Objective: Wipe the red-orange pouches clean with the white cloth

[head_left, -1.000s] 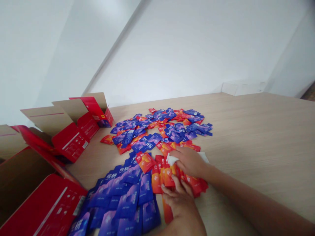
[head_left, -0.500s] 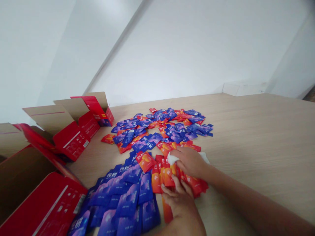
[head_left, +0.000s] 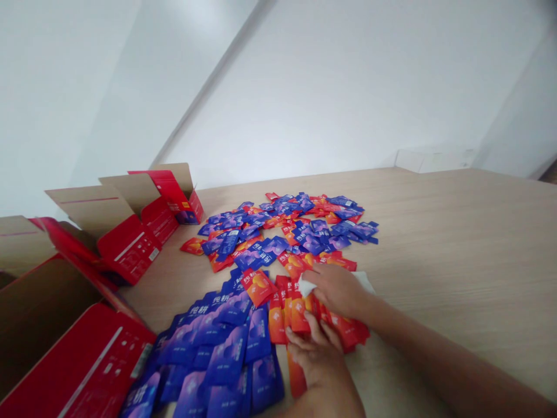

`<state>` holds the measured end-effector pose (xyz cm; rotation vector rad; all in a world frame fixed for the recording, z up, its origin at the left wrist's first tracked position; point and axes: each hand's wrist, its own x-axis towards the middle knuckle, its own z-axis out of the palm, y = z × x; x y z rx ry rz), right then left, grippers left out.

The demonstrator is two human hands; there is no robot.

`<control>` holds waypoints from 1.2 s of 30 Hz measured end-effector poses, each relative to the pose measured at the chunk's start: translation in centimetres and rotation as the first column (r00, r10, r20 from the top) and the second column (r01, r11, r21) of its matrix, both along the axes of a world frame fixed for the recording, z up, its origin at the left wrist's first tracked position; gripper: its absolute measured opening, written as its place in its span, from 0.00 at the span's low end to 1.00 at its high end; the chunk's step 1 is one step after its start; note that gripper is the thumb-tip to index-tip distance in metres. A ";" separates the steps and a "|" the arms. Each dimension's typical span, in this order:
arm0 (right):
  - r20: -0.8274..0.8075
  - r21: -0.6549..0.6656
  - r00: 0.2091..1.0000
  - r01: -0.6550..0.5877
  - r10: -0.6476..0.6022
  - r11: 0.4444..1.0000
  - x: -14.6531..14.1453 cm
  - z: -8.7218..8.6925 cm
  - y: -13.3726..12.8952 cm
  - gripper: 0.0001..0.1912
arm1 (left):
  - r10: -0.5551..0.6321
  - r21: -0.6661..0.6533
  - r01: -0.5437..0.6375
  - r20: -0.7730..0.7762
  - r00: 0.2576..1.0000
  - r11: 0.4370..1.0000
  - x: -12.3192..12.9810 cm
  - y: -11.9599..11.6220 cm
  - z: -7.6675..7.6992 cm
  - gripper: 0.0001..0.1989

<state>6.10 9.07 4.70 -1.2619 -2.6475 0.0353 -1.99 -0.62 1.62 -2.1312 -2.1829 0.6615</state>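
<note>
Both arms reach in from the lower right, and the right hand (head_left: pixel 337 291) lies palm down over a fanned row of orange stick sachets (head_left: pixel 290 310) on a light wood tabletop (head_left: pixel 452 244). Its curled fingers cover a crumpled white piece of tissue or paper (head_left: pixel 307 287), whose far corner shows past the wrist side (head_left: pixel 364 281). Whether those fingers pinch it or only rest on it cannot be told, because the hand hides the contact. The left hand (head_left: pixel 314 355) sits just below, fingers spread and lying on the sachets' lower ends, gripping nothing clearly. The sachets' long axes run roughly away from the person, and the hands hide their middles; one sachet sticks out beneath the left hand toward the body. To the left lie overlapping rows of blue sachets (head_left: pixel 226 354), cut off by the bottom edge of the view. Farther off is a loose heap of blue and red sachets (head_left: pixel 278 227), with open red-printed cardboard cartons (head_left: pixel 128 247) at the table's left side.
</note>
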 end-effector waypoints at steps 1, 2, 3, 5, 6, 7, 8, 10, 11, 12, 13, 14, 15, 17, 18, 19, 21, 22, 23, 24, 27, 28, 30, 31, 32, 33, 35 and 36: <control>-0.008 0.007 1.000 -0.003 0.003 1.000 0.1 0.4 -0.1 0.17 | 0.003 -0.001 -0.003 0.004 1.000 1.000 0.0 0.0 0.0 0.35; -0.016 0.011 1.000 -0.014 0.014 1.000 0.1 0.8 -0.4 0.17 | 0.008 0.004 -0.008 0.008 1.000 1.000 0.1 0.0 0.0 0.35; -0.021 0.012 0.999 -0.032 0.033 0.999 0.0 1.1 -0.6 0.17 | 0.013 0.013 -0.013 0.012 1.000 1.000 0.1 0.1 0.0 0.35; -0.012 -0.006 0.996 -0.094 0.093 0.996 -0.2 1.2 -1.0 0.14 | 0.019 0.030 -0.019 0.022 1.000 0.999 0.2 0.1 -0.1 0.34; -0.004 -0.018 0.993 -0.120 0.120 0.993 -0.5 1.0 -1.2 0.11 | 0.019 0.035 -0.020 0.026 0.999 0.999 0.3 0.1 -0.2 0.34; 0.004 -0.029 0.990 -0.139 0.139 0.990 -0.7 0.7 -1.3 0.09 | 0.017 0.041 -0.018 0.029 0.999 0.999 0.3 0.0 -0.2 0.34; 0.008 -0.034 0.990 -0.143 0.143 0.989 -0.9 0.3 -1.3 0.08 | 0.015 0.049 -0.017 0.029 0.999 0.999 0.3 0.0 -0.1 0.34; 0.008 -0.026 0.995 -0.103 0.104 0.994 -1.1 -0.5 -1.1 0.07 | 0.015 0.062 -0.017 0.032 0.999 0.998 0.3 0.0 -0.1 0.34; 0.008 -0.016 0.998 -0.069 0.069 0.997 -1.1 -0.8 -0.9 0.08 | 0.016 0.063 -0.019 0.038 0.999 0.998 0.2 0.0 0.0 0.34; 0.010 -0.008 0.999 -0.037 0.037 0.999 -1.0 -0.9 -0.7 0.09 | 0.019 0.058 -0.021 0.047 0.999 0.998 0.2 0.0 0.0 0.34; 0.013 -0.001 1.000 -0.010 0.010 1.000 -0.9 -0.9 -0.5 0.10 | 0.021 0.057 -0.024 0.056 0.998 0.998 0.1 0.0 0.0 0.34; 0.012 0.008 1.000 0.011 -0.011 1.000 -0.7 -0.7 -0.4 0.12 | 0.023 0.059 -0.027 0.063 0.998 0.998 0.1 0.0 -0.1 0.34; 0.007 0.014 1.000 0.021 -0.021 1.000 -0.5 -0.5 -0.3 0.13 | 0.024 0.065 -0.028 0.066 0.998 0.997 0.1 0.0 -0.2 0.34; -0.012 0.020 1.000 0.019 -0.018 1.000 -0.2 0.2 -0.4 0.14 | 0.024 0.078 -0.029 0.063 0.998 0.997 0.1 0.0 -0.4 0.33; -0.020 0.018 1.000 0.005 -0.004 1.000 -0.2 0.5 -0.6 0.14 | 0.021 0.082 -0.026 0.054 0.998 0.996 0.0 0.0 -0.5 0.33; -0.024 0.009 0.999 -0.024 0.024 1.000 -0.3 0.7 -0.8 0.13 | 0.016 0.078 -0.019 0.046 0.999 0.997 0.0 0.0 -0.5 0.33; -0.021 -0.022 0.994 -0.110 0.109 0.994 -0.6 0.7 -1.3 0.10 | 0.007 0.049 -0.009 0.034 0.999 0.999 0.0 0.0 -0.6 0.33; -0.018 -0.037 0.989 -0.151 0.150 0.988 -0.8 0.5 -1.4 0.09 | 0.003 0.041 -0.005 0.031 1.000 0.999 0.0 0.0 -0.6 0.33; -0.017 -0.047 0.984 -0.176 0.175 0.983 -1.0 0.2 -1.5 0.08 | 0.003 0.037 -0.004 0.033 0.999 0.999 0.0 0.0 -0.5 0.34; -0.015 -0.050 0.984 -0.176 0.176 0.983 -1.0 -0.1 -1.4 0.08 | 0.005 0.036 -0.007 0.037 0.999 0.999 0.0 0.0 -0.4 0.34; 0.000 -0.024 0.998 -0.070 0.070 0.997 -0.8 -0.9 -0.5 0.11 | 0.010 0.070 -0.013 0.043 0.999 0.997 0.0 0.1 -0.2 0.34; 0.005 -0.013 1.000 -0.029 0.029 0.999 -0.5 -1.0 -0.2 0.12 | 0.011 0.069 -0.014 0.048 0.999 0.998 0.0 0.0 -0.2 0.33; 0.003 0.006 1.000 0.025 -0.025 1.000 -0.1 -0.8 0.3 0.15 | 0.005 0.074 -0.010 0.064 0.998 0.997 -0.1 0.0 -0.3 0.31; -0.007 0.013 0.999 0.037 -0.037 0.999 0.1 -0.6 0.4 0.15 | 0.002 0.086 -0.009 0.072 0.997 0.996 -0.1 0.0 -0.5 0.31; -0.021 0.021 0.999 0.042 -0.042 0.999 0.1 -0.3 0.3 0.16 | 0.000 0.103 -0.008 0.080 0.997 0.995 -0.1 0.0 -0.7 0.30; -0.034 0.025 0.999 0.035 -0.034 0.999 0.1 -0.1 0.1 0.16 | -0.003 0.125 -0.007 0.085 0.996 0.992 -0.1 0.0 -0.9 0.30; -0.041 0.012 0.999 -0.025 0.025 1.000 -0.2 0.2 -0.4 0.15 | -0.002 0.145 -0.011 0.087 0.996 0.989 -0.1 0.0 -1.1 0.31; -0.036 -0.005 0.997 -0.071 0.070 0.997 -0.4 0.2 -0.6 0.13 | 0.006 0.129 -0.018 0.089 0.996 0.991 -0.1 0.0 -1.1 0.31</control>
